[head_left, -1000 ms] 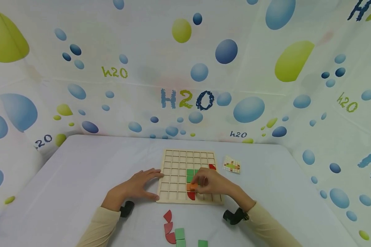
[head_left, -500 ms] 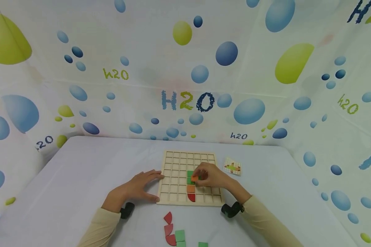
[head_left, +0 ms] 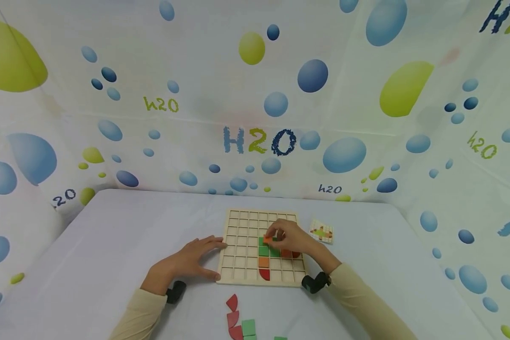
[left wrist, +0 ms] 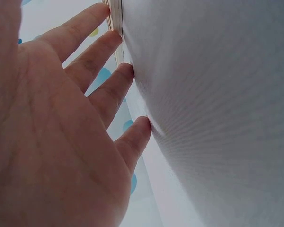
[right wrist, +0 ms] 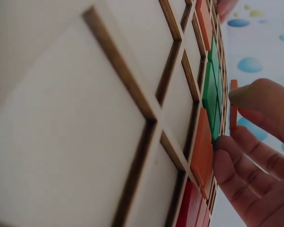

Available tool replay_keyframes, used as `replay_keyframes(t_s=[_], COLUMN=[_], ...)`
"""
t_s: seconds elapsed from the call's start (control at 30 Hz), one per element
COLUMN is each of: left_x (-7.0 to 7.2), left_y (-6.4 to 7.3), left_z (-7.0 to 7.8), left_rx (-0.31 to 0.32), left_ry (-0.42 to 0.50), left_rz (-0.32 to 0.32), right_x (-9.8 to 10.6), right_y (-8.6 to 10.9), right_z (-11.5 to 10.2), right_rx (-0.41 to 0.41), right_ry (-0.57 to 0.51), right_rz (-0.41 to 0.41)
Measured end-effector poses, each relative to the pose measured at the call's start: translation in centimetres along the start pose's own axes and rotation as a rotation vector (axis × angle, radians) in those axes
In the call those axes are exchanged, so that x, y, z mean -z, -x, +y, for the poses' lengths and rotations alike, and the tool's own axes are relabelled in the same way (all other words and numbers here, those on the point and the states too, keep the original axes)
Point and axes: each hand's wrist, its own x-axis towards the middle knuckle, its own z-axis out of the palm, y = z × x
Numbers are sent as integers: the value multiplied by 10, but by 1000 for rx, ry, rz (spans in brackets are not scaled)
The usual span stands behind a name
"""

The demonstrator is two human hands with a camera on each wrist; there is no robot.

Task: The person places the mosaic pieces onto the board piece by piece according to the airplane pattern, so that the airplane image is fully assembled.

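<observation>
1. Pinching an orange tile, the right hand has its thumb and a fingertip clamped on it just above the green tiles; the right wrist view shows the piece edge-on, apart from them.
2. Beneath lies a wooden grid board, flat on the tabletop, with the green tiles seated side by side in its cells; the right hand covers some of them.
3. Directly on the person's side of the green tiles sits a second orange tile, followed by a red quarter-circle in the row nearest the person.
4. To the right, partly under the right hand, are another orange tile and a red piece.
5. At the board's left edge rests the left hand, its fingers straight and spread apart, fingertips touching the wood.
6. Just beside the board's right edge lies a pattern card.
7. Nearer the person, loose red pieces and loose green squares lie on the tabletop.
8. Behind everything hangs a white backdrop with blue and lime drops.
</observation>
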Motion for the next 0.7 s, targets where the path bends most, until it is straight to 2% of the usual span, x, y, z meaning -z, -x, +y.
replay_keyframes(t_s=[0.17, 0.43, 0.7], left_x=[-1, -1, 0], left_y=[-1, 0, 0], left_z=[-3, 1, 2], left_rx=[-29, -25, -15], left_ry=[-15, -30, -34], left_rz=[13, 16, 9], right_x=[-2, -6, -11], right_y=[-6, -11, -15], right_z=[0, 4, 1], right_rx=[-36, -131, -181], right_ry=[7, 28, 36], right_rz=[33, 55, 120])
